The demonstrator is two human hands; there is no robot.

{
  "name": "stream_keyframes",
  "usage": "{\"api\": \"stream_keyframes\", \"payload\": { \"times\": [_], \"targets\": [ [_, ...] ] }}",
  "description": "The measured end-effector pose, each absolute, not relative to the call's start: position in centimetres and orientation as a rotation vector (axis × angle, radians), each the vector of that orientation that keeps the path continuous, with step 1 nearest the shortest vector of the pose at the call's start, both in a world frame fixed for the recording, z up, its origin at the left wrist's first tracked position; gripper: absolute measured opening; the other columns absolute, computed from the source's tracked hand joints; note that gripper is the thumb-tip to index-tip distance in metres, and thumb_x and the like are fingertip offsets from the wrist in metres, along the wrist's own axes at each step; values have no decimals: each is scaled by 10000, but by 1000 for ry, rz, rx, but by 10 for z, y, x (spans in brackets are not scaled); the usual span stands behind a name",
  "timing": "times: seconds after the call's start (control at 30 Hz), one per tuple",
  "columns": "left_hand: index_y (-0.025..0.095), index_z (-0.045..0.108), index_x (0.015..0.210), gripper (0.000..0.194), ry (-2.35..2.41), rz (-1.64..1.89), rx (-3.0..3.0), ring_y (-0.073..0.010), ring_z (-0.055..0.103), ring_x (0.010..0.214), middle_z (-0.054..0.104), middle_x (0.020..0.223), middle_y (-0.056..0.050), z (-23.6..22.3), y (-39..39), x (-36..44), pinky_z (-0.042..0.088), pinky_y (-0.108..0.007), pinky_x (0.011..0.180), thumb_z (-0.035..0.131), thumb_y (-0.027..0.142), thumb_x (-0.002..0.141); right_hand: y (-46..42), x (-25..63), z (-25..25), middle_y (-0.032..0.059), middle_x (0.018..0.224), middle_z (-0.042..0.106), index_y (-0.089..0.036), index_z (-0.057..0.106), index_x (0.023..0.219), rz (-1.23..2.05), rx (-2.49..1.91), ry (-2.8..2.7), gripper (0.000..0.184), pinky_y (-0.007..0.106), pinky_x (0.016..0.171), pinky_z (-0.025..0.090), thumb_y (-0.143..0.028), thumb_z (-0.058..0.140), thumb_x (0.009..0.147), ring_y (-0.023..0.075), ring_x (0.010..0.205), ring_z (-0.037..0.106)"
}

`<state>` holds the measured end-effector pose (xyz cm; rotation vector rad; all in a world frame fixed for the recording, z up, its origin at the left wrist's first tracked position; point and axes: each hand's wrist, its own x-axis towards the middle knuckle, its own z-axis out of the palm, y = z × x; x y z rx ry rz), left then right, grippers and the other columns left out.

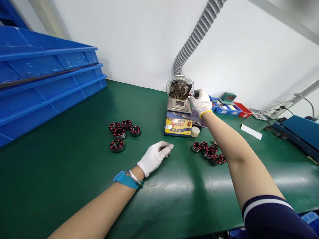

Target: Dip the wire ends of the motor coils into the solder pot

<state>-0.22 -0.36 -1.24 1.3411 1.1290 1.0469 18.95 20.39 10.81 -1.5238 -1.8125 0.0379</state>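
Note:
My left hand (156,155), in a white glove, is closed low over the green table, fingertips together. Whatever it holds, if anything, is hidden. In front of it stands a blue and yellow solder pot (178,125) with a lit red display and a square metal top. My right hand (201,102), also gloved, is closed beside the top of this pot. Between its fingers shows part of a small metal piece with red on it, which looks like a motor stator (191,95). Several black and red stators (119,133) sit left of the pot; several more (210,152) lie to the right.
Behind the pot are a fan (179,90) and a grey exhaust hose (199,30). Stacked blue crates (50,73) fill the left side. A round pale tin (195,132), small blue bins (223,110), a red bin (243,110) and a white strip (251,131) are on the right.

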Motion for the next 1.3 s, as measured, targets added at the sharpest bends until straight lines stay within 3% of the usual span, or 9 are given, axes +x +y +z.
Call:
{"api": "stream_keyframes", "payload": {
  "times": [0.37, 0.67, 0.8, 1.03, 1.17, 1.3],
  "targets": [
    [152, 644, 841, 392, 1154, 1111, 1359, -165, 576, 686, 669, 789, -60, -26, 2, 0, 451, -280, 629, 616, 536, 769, 232, 161, 99, 123, 1132, 617, -215, 558, 1114, -131, -1816, -2004, 397, 486, 871, 464, -440, 562, 787, 316, 1034, 590],
    [154, 642, 860, 405, 1173, 1107, 1352, -191, 612, 753, 674, 809, -64, -27, 2, 0, 470, -298, 675, 621, 545, 758, 224, 165, 109, 97, 1104, 646, -206, 585, 1095, -61, -1741, -1911, 386, 434, 907, 461, -417, 583, 772, 284, 1043, 595],
    [139, 637, 959, 449, 1184, 1148, 1285, -194, 628, 808, 687, 903, -88, -29, 5, 1, 486, -302, 717, 653, 531, 741, 204, 169, 118, 77, 980, 689, -169, 625, 1035, 123, -1608, -1831, 380, 364, 854, 491, -434, 593, 765, 228, 922, 636],
    [135, 474, 1331, 652, 1246, 1356, 1279, -154, 623, 787, 648, 1129, -113, -24, 3, 3, 500, -282, 742, 629, 468, 792, 130, 151, 85, 48, 867, 696, -192, 641, 1081, 780, -1359, -1703, 459, 389, 765, 543, -472, 662, 719, 195, 749, 661],
    [180, 346, 1434, 671, 1320, 1375, 1424, -198, 659, 830, 644, 1183, -112, -19, -6, 4, 506, -310, 784, 561, 419, 846, 79, 132, 51, 25, 914, 698, -245, 590, 1193, 1029, -1241, -1709, 536, 415, 812, 545, -430, 707, 704, 221, 828, 669],
    [175, 278, 1460, 713, 1374, 1411, 1450, -270, 635, 1046, 617, 1241, -131, -26, -5, 1, 480, -363, 916, 566, 356, 834, 47, 124, 35, 16, 982, 697, -261, 622, 1141, 1125, -1133, -1773, 485, 397, 862, 532, -430, 724, 698, 240, 950, 652]
  ]
}}
